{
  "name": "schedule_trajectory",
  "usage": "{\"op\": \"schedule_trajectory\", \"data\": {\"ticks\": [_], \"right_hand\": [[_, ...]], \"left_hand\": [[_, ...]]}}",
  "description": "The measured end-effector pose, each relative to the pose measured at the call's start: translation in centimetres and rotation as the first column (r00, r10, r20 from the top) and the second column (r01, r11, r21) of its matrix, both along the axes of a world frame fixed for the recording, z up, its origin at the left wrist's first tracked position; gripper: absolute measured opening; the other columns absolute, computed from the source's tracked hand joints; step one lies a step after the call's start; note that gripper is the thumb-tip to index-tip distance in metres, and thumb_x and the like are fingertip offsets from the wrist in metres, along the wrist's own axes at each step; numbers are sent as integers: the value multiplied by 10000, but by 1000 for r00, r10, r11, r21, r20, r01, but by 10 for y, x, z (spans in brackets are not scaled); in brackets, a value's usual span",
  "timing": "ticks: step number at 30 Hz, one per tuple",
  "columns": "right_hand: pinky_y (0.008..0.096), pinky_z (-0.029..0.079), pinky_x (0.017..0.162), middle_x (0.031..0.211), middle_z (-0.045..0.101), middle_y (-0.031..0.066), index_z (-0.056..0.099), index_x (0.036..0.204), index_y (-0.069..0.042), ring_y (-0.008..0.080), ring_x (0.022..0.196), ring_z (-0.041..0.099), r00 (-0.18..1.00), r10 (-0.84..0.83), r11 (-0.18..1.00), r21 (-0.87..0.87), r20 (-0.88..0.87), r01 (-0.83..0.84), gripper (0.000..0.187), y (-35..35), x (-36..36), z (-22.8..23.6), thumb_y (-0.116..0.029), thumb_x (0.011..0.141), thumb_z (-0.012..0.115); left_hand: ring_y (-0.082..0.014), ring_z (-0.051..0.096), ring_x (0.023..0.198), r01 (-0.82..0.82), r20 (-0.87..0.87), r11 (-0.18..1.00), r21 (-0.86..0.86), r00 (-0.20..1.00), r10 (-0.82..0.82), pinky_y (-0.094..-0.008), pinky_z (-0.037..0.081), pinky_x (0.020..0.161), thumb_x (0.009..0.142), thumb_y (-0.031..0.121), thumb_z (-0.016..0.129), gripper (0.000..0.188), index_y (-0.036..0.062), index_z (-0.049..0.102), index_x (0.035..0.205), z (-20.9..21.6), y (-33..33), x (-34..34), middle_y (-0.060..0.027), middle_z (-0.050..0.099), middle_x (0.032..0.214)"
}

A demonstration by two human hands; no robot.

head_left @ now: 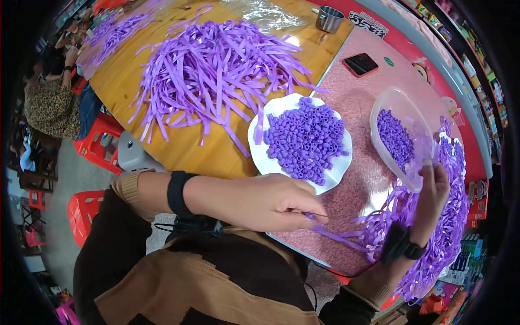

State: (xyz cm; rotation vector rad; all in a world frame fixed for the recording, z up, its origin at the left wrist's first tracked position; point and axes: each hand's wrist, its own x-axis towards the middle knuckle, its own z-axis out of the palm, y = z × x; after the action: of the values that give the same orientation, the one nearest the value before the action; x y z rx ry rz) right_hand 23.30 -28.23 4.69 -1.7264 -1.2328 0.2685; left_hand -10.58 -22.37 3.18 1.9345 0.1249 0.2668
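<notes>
One plate [340, 169], one tub [398, 101], one phone [361, 64], one metal cup [329, 20] show.

My dark-and-tan top [195, 273], with black gear at both wrists.
Tan and near-black panels meet in stepped edges across my front; my dark sleeves [111, 235] end in ribbed tan cuffs [129, 190]. A broad black band [180, 193] circles my left wrist, a black strap [415, 250] my right.

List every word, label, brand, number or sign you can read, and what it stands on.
Bold dark lettering on the red panel: legible in part, but I won't copy it out.
Shelf packages: print too small and blurred to read.
Phone: dark screen, no text visible.
Purple beads, purple ribbons: no lettering visible.
</notes>
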Motion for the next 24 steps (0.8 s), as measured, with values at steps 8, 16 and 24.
{"op": "schedule_trajectory", "data": {"ticks": [8,16,24], "right_hand": [[198,299,527,671,492,-56,615,837,14,23,608,381,995,-49,997,49,-87,54,161,23,-23,-13,-139,884,604],[241,393,598,714,583,20,623,868,53,86,652,491,970,-125,988,-57,209,140,215,29,-30,-10,-160,866,603],[306,477,680,829,671,152,647,958,50,199,746,633,934,178,857,-516,310,9,301,62,-18,-1,-194,782,631]], "left_hand": [[-299,568,877,31,-82,999,34,996,-28,-387,455,743,926,261,503,424,4,408,1249,0,-2,33,-153,519,1002],[-316,557,869,-31,-13,978,208,999,34,-396,457,721,917,176,483,275,20,484,1144,12,30,27,-147,500,978],[-285,562,851,15,19,977,213,1000,-19,-369,456,722,911,164,500,198,33,536,1056,4,33,30,-120,529,905]]}}
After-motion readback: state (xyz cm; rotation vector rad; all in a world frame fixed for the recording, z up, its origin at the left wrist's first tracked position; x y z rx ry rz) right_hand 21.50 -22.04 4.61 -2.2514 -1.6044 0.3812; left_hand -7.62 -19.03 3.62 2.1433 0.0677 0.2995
